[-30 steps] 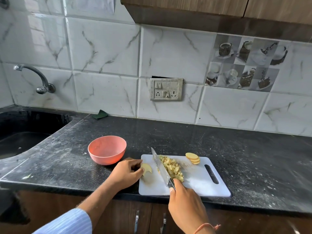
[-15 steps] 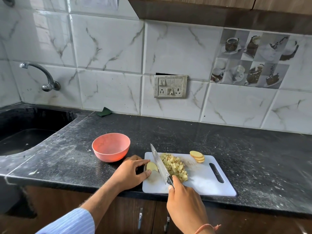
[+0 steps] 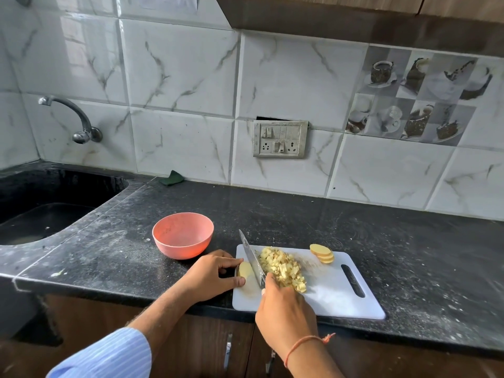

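While left hand (image 3: 210, 276) pinches yellow slice (image 3: 244, 269), right hand (image 3: 286, 312) grips knife (image 3: 252, 260)

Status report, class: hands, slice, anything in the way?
Left hand pinches potato slice on cutting board. Right hand grips knife, blade beside slice. Diced pile right of blade; nothing blocks.

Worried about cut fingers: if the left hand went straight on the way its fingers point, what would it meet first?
Probably the knife blade: the left hand holds the yellow piece, and the blade stands right beside it.
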### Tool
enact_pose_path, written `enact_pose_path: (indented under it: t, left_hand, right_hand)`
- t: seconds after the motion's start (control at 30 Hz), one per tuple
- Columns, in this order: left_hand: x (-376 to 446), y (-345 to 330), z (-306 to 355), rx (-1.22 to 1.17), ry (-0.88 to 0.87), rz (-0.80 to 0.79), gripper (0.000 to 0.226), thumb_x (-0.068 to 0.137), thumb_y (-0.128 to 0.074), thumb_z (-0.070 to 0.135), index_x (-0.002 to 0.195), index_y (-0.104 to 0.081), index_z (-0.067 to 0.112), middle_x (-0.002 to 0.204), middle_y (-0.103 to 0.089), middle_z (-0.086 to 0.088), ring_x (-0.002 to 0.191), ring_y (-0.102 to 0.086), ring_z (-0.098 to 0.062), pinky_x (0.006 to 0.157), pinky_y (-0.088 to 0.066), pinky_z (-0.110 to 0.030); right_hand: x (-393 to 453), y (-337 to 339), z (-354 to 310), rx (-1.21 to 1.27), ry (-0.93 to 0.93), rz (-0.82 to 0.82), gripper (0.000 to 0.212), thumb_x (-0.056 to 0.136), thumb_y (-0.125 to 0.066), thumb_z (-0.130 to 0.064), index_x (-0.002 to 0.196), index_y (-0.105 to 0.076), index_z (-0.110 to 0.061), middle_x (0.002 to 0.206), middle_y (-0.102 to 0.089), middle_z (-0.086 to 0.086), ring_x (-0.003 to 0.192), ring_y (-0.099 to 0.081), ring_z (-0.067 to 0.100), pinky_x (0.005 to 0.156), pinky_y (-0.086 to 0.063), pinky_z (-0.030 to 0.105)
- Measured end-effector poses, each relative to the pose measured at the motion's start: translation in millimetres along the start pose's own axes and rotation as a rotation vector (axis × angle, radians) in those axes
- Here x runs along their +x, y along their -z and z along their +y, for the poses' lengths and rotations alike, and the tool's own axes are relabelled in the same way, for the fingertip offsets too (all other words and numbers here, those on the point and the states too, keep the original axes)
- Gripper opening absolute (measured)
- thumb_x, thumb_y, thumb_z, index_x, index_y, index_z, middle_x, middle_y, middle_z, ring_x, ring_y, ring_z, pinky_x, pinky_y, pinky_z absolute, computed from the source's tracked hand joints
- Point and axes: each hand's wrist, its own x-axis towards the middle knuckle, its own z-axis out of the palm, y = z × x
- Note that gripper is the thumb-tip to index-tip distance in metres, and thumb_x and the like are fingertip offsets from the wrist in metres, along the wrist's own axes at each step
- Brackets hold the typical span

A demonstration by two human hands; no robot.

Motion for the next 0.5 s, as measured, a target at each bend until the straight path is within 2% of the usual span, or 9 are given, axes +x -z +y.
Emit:
enact_pose_path:
  t: [0.2,0.37,0.5]
  left_hand:
    - [-2,1,3,-0.017,0.021,0.034,0.058,0.081,-0.085,0.056,0.135,-0.070,0.040,0.116,-0.063,0.025,0.100,-0.062,0.005,0.089,-0.049,-0.014]
    - [-3,1,3,-0.043,0.031,0.038,0.058,0.078,-0.087,0.058,0.131,-0.074,0.038,0.115,-0.065,0.024,0.099,-0.064,0.003,0.093,-0.054,-0.023]
    - [-3,0,4,-0.046,0.039,0.059,0.057,0.077,-0.088,0.056,0.129,-0.075,0.036,0.114,-0.066,0.023,0.100,-0.065,0.002,0.095,-0.054,-0.024]
  right_hand:
    - [-13,-2,11,-0.041,0.064,0.010,0.061,0.109,-0.040,-0.029,0.165,-0.018,-0.024,0.119,-0.070,0.005,0.104,-0.068,0.021,0.088,-0.059,0.037]
    - [-20,-1,21,0.046,0.055,0.044,0.058,0.110,-0.036,-0.036,0.166,-0.021,-0.027,0.119,-0.072,-0.001,0.107,-0.068,0.017,0.092,-0.058,0.033]
    - [-21,2,20,0.106,0.058,0.098,0.057,0.112,-0.032,-0.040,0.166,-0.020,-0.028,0.118,-0.072,-0.003,0.106,-0.068,0.014,0.088,-0.054,0.030]
